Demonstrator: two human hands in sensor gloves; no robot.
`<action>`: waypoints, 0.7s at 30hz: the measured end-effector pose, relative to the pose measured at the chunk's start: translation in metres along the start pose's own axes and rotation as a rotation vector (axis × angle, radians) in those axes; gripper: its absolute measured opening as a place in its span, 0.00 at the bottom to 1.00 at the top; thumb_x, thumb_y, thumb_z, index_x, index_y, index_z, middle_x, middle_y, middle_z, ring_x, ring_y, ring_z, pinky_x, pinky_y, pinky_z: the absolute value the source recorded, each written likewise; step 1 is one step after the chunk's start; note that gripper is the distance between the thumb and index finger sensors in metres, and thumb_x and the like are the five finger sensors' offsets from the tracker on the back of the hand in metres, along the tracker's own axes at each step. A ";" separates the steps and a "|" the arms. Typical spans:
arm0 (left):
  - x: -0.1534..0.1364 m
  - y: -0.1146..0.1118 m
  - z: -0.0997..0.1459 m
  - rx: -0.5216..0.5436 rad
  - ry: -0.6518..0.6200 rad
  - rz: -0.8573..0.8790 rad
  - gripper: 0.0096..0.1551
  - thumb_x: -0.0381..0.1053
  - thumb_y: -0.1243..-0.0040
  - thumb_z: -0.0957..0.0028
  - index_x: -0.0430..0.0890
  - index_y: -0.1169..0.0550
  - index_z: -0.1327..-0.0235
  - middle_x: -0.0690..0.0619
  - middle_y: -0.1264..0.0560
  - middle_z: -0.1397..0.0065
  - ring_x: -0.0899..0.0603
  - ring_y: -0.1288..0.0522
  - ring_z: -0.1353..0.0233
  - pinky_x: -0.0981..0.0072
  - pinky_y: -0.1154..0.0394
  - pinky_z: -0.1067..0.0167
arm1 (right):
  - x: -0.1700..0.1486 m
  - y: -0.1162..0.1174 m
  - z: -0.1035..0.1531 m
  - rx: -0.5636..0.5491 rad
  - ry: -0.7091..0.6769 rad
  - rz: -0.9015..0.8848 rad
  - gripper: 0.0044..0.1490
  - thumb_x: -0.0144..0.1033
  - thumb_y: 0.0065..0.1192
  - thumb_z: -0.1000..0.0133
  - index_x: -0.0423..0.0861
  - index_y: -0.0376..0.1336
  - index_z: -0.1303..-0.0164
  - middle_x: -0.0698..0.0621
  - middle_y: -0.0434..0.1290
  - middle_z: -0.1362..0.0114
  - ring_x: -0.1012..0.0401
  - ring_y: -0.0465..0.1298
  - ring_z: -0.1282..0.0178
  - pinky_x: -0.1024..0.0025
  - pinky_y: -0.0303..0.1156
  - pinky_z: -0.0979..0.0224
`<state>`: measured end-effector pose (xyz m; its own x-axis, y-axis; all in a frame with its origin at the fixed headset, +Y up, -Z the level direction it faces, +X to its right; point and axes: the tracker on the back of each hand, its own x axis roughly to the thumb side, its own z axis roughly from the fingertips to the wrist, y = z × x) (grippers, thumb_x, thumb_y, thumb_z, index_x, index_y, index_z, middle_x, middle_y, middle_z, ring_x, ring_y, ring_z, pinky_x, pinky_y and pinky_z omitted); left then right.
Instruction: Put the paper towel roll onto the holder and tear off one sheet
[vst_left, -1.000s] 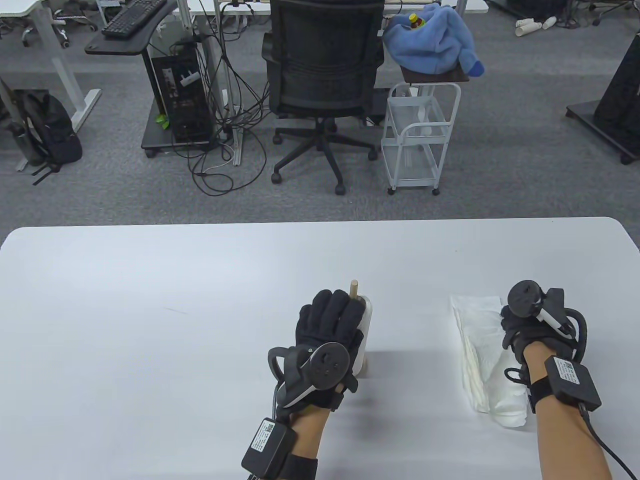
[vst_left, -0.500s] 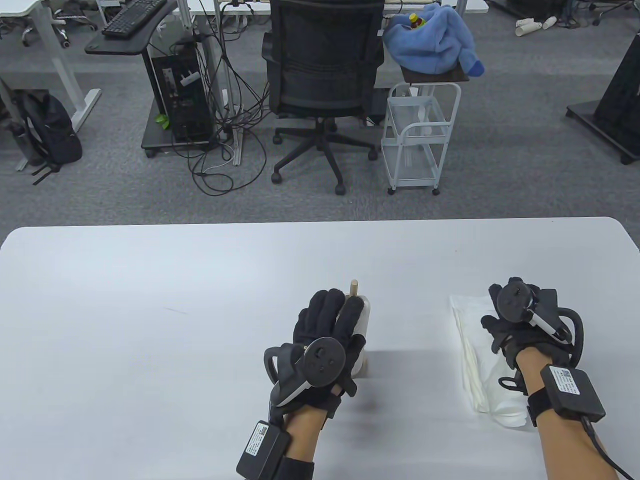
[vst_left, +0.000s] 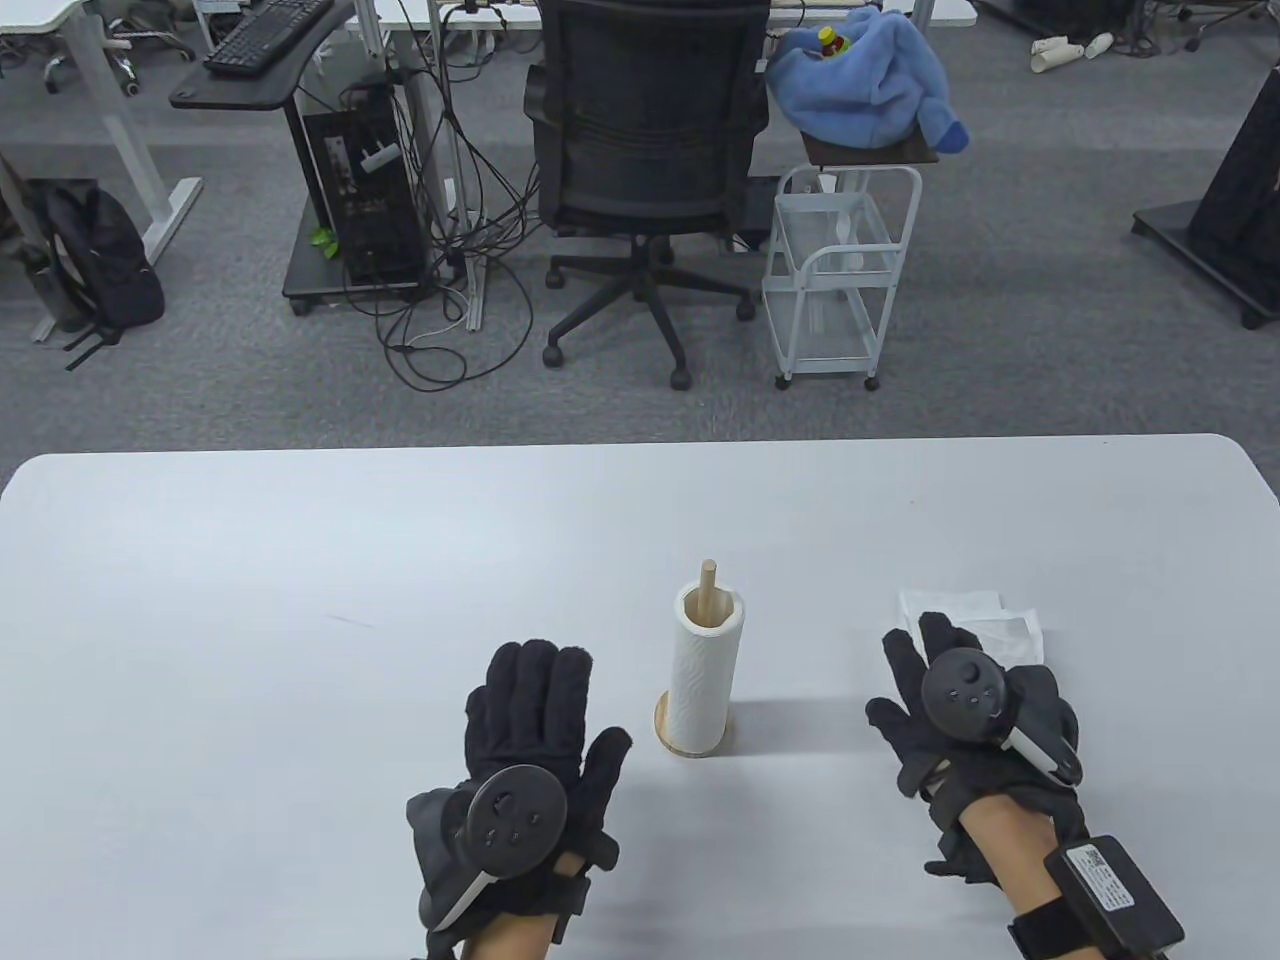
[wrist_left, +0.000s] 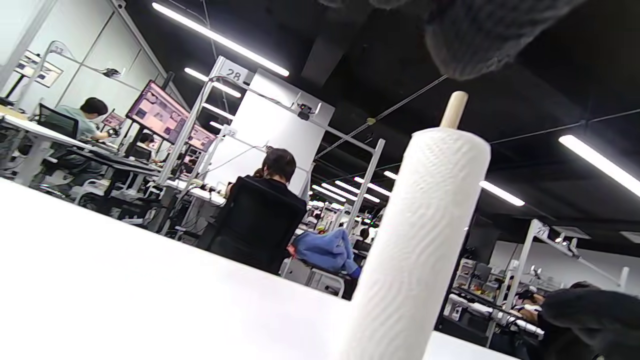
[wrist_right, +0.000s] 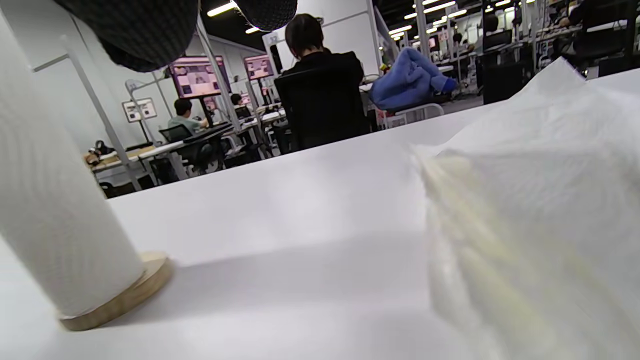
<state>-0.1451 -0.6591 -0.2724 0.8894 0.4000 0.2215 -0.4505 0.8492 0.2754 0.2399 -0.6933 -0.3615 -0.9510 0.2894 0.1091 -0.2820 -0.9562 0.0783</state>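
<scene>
Fingers (vst_left: 530, 680) of the left hand (vst_left: 525, 770) are straight and close together, flat over the white surface (vst_left: 250, 620), and they hold nothing. Fingers (vst_left: 935, 650) of the right hand (vst_left: 975, 745) are also relaxed and a little spread, with nothing in their grasp; the tips lie over the near part of the torn sheet (vst_left: 985, 620), but I cannot tell if they press on it.

Between the two hands stands the paper towel roll (vst_left: 705, 675), upright on the holder (vst_left: 665, 722). Its round wooden base shows under the roll, and the thin wooden rod (vst_left: 708, 578) comes out above the top of the roll. In the left wrist view the roll (wrist_left: 425, 235) stands near the camera with the rod tip (wrist_left: 454, 109) above it. In the right wrist view the roll (wrist_right: 45, 210) stands at the left on the base (wrist_right: 135, 292), and the sheet (wrist_right: 540, 210) fills the right side, crumpled and blurred.

The sheet lies on the surface to the right of the holder, apart from it and separate from the roll. The left hand is near the holder base on its left side but does not touch it.

Behind the surface, on the grey carpet, stand a black office chair (vst_left: 645, 130) and a white trolley (vst_left: 840, 270) with a blue cloth (vst_left: 870, 75) on top.
</scene>
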 end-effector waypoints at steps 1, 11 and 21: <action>-0.004 0.000 0.005 -0.001 0.009 -0.003 0.46 0.62 0.44 0.46 0.58 0.54 0.22 0.54 0.57 0.17 0.36 0.59 0.15 0.31 0.53 0.23 | 0.004 0.003 0.005 -0.003 -0.002 0.008 0.47 0.59 0.53 0.43 0.56 0.39 0.19 0.41 0.31 0.15 0.39 0.38 0.14 0.37 0.42 0.19; -0.025 -0.004 0.036 -0.046 0.067 -0.045 0.45 0.62 0.44 0.46 0.58 0.53 0.22 0.53 0.57 0.17 0.35 0.59 0.15 0.30 0.55 0.24 | 0.022 0.030 0.035 -0.008 0.006 0.009 0.47 0.59 0.53 0.43 0.56 0.39 0.19 0.41 0.31 0.15 0.38 0.39 0.14 0.37 0.43 0.19; -0.040 -0.024 0.035 -0.156 0.124 -0.084 0.44 0.62 0.45 0.46 0.58 0.53 0.23 0.53 0.57 0.18 0.35 0.59 0.16 0.30 0.54 0.25 | 0.029 0.051 0.044 0.007 -0.003 0.049 0.47 0.59 0.54 0.45 0.56 0.41 0.20 0.41 0.32 0.15 0.38 0.40 0.14 0.38 0.44 0.19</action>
<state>-0.1729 -0.7078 -0.2550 0.9303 0.3569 0.0840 -0.3656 0.9205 0.1381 0.2035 -0.7317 -0.3104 -0.9633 0.2421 0.1161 -0.2339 -0.9690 0.0795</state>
